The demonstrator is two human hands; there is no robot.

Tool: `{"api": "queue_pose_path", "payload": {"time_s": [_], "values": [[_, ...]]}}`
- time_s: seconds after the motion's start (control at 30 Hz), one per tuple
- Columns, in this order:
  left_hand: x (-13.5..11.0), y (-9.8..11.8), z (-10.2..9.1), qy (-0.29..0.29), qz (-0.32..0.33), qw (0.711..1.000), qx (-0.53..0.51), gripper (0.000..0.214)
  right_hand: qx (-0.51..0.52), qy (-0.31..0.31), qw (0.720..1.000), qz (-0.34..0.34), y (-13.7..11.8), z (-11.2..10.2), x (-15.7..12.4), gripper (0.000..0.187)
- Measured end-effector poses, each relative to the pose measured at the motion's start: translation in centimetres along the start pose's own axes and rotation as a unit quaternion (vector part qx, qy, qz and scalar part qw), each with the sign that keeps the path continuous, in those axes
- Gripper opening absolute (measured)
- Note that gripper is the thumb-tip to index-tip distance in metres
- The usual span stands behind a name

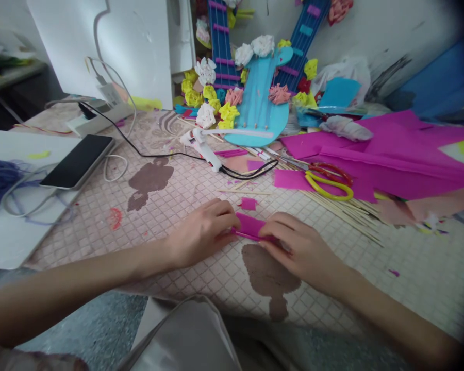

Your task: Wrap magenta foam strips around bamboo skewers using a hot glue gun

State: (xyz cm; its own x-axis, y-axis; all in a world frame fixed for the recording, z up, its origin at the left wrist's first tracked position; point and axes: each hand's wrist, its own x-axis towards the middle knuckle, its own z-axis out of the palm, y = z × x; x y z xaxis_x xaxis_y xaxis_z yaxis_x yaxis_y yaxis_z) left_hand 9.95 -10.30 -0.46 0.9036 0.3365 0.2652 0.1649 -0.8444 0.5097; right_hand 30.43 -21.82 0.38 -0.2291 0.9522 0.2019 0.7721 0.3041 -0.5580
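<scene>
Between my two hands, low over the patterned tabletop, is a small strip of magenta paper (250, 225) with a rolled or folded near edge. My left hand (206, 226) pinches its left end, fingertips pressed together. At the right end, my right hand (299, 245) grips the paper between thumb and fingers. A small magenta paper scrap (249, 204) lies just beyond the strip. Behind it a few thin wooden sticks (243, 191) rest on the table. The white glue gun (203, 147) stands farther back, its black cord looping to the right.
Yellow-and-red-handled scissors (328, 183) lie right of centre, over a bundle of sticks (346, 214). Large magenta paper sheets (406, 154) cover the back right. A blue guitar-shaped craft (259, 98) with paper flowers leans at the back. A phone (79, 161) and power strip (100, 117) are left.
</scene>
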Motion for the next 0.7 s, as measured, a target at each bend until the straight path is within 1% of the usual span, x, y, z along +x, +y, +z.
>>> {"api": "queue_pose_path", "payload": {"time_s": [0.1,0.2,0.43,0.53,0.7], "values": [[0.2,-0.1,0.5,-0.007,-0.002,1.0,0.005,0.013,-0.007,-0.007,1.0,0.025,0.1,1.0,-1.0,0.006],[0.2,-0.2,0.7,-0.008,-0.004,1.0,0.006,0.014,-0.015,-0.001,0.999,0.036,0.3,1.5,-1.3,0.006],[0.0,-0.3,0.8,-0.016,-0.005,1.0,0.004,0.019,-0.016,0.02,0.999,0.04,0.4,1.8,-1.5,0.005],[0.0,-0.3,0.7,-0.016,-0.002,1.0,-0.005,0.021,-0.022,0.016,0.999,0.036,0.4,1.9,-1.6,0.006],[0.1,-0.3,0.7,-0.011,-0.003,1.0,-0.016,0.013,-0.038,0.017,0.998,0.037,0.5,2.0,-1.6,0.005]]}}
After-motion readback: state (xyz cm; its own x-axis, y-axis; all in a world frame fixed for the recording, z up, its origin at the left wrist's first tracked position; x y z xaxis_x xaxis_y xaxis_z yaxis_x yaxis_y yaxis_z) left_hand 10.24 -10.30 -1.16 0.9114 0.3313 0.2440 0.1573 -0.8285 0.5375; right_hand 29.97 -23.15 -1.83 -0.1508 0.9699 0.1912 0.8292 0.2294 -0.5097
